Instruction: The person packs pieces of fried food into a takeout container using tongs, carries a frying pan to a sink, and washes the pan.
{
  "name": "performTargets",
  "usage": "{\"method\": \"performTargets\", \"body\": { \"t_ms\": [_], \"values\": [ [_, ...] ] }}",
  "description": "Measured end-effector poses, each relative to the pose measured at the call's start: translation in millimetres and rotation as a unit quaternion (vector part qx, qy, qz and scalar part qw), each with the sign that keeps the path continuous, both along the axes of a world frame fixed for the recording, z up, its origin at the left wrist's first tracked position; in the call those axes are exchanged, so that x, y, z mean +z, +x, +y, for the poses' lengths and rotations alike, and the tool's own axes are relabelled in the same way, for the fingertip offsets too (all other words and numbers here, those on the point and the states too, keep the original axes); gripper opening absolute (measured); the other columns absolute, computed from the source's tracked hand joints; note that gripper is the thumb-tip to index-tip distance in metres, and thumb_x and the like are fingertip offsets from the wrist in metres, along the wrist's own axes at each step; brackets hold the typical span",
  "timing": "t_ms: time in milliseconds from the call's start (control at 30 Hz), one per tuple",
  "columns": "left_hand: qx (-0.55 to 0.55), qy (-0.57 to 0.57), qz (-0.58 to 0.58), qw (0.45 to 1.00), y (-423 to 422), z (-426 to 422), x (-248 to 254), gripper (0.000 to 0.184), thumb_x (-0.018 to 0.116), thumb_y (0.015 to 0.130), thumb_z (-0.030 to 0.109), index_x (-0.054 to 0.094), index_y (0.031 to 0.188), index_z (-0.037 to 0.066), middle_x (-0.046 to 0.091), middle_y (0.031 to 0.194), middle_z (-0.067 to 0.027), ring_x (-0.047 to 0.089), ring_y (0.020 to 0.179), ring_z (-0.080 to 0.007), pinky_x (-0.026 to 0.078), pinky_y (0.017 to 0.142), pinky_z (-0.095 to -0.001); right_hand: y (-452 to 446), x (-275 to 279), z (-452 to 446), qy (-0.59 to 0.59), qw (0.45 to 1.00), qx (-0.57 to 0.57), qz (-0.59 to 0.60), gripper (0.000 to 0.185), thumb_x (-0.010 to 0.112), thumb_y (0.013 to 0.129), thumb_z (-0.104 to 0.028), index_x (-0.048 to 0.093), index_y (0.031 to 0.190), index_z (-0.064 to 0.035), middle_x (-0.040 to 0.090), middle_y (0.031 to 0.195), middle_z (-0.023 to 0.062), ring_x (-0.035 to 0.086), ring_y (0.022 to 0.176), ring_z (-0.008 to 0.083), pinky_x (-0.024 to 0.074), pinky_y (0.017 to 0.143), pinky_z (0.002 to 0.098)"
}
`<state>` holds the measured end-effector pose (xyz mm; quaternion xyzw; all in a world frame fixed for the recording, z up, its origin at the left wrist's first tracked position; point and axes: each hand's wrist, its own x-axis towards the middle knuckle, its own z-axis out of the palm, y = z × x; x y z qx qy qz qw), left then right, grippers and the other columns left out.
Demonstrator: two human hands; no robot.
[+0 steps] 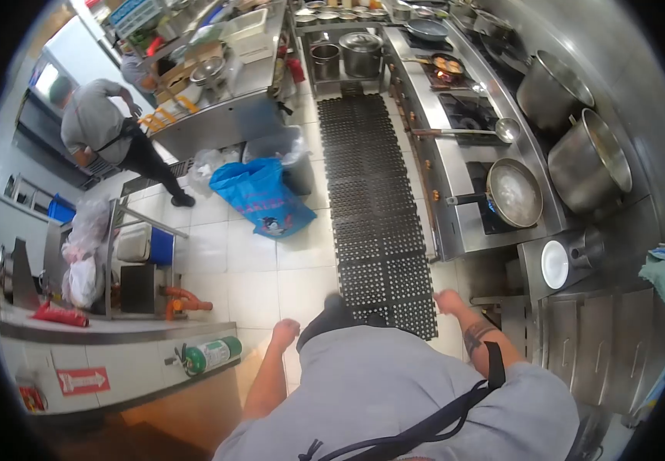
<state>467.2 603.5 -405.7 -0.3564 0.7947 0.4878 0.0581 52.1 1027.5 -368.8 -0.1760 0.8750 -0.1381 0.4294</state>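
My left hand (pixel 286 332) hangs at my side over the white floor tiles, its fingers curled in, with nothing seen in it. On the other side, my right hand (pixel 448 301) is held near the edge of the black rubber mat (pixel 379 207), also curled and with nothing visible in it. Neither hand touches any object. Ahead on the right runs a steel stove (pixel 455 184). A frying pan (pixel 515 192) sits over a blue flame there, and a ladle (pixel 505 131) lies across the stove behind it. Farther back, a smaller pan (pixel 446 64) with food stands over flames.
Large stockpots (pixel 590 161) line the stove's back. A white plate (pixel 555 264) lies on the counter at right. A blue bag (pixel 263 196) stands on the floor by a grey bin (pixel 298 157). Another person (pixel 102 115) walks at left. A green cylinder (pixel 211 354) is near my left.
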Motion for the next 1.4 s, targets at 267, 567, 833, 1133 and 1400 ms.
{"method": "performTargets", "body": {
  "t_ms": [267,567,833,1133,1400],
  "values": [
    [-0.427,-0.141,-0.208,0.869,17.3,-39.0,-57.5,0.021,0.058,0.088,0.025,0.071,0.098,0.011,0.071,0.088,-0.0069,0.068,0.079,-0.0222,0.053,0.07,-0.0399,-65.1,4.7,-162.4,-0.064,0.994,0.06,-0.068,0.037,0.063,0.088,-0.039,0.069,0.084,-0.002,0.067,0.067,0.0112,0.064,0.058,0.0226,0.053,0.062,0.0397],
    [-0.322,-0.074,-0.115,0.937,-232.6,-254.8,-46.7,0.017,0.058,0.087,0.023,0.068,0.091,0.011,0.069,0.081,-0.0041,0.066,0.071,-0.0218,0.051,0.061,-0.0371,-253.5,88.3,-360.3,-0.209,0.97,-0.103,-0.069,0.02,0.064,0.088,-0.024,0.07,0.089,-0.0043,0.068,0.077,0.0095,0.065,0.064,0.0193,0.053,0.061,0.0345],
    [0.049,0.283,-0.04,0.957,-593.1,-402.7,29.6,0.013,0.061,0.088,0.015,0.064,0.082,0.004,0.054,0.062,0.0017,0.048,0.053,-0.0085,0.037,0.047,-0.026,-511.2,86.7,-469.4,-0.413,0.764,-0.448,-0.213,0.024,0.06,0.094,-0.018,0.058,0.113,-0.0025,0.064,0.094,0.0079,0.064,0.077,0.0166,0.055,0.065,0.0311],
    [-0.078,0.33,-0.021,0.941,-1133.8,-365.7,-32.4,0.025,0.057,0.097,0.029,0.057,0.108,0.006,0.063,0.094,-0.0093,0.062,0.081,-0.0196,0.052,0.07,-0.0345,-804.8,44.4,-574.5,-0.564,0.515,-0.617,-0.193,0.038,0.062,0.094,-0.018,0.048,0.127,-0.0053,0.058,0.12,0.0122,0.051,0.116,0.0255,0.0464,0.095,0.0444],
    [0.037,0.506,-0.078,0.858,-1329.8,-298.3,-86.2,0.046,0.047,0.103,0.034,0.051,0.122,-0.007,0.063,0.102,-0.0147,0.065,0.078,-0.0219,0.054,0.062,-0.0346,-874.7,53.5,-586.5,-0.622,0.369,-0.654,-0.221,0.021,0.057,0.096,-0.023,0.054,0.114,-0.0123,0.062,0.118,0.0112,0.059,0.11,0.0261,0.0468,0.095,0.0445]
  ]
}}
